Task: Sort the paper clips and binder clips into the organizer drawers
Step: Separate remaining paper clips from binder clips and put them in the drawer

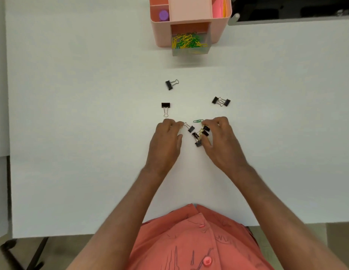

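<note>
Binder clips (200, 134) sit clustered between your hands; your right hand (221, 141) curls narrowly against them, your left hand (166, 141) pinches one clip's wire handle (186, 125), green paper clip (198, 121) just beyond.

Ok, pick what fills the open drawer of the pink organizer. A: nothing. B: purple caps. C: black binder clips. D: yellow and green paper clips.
D: the open drawer holds a tangle of yellow and green paper clips, while the black binder clips lie on the table.
</note>
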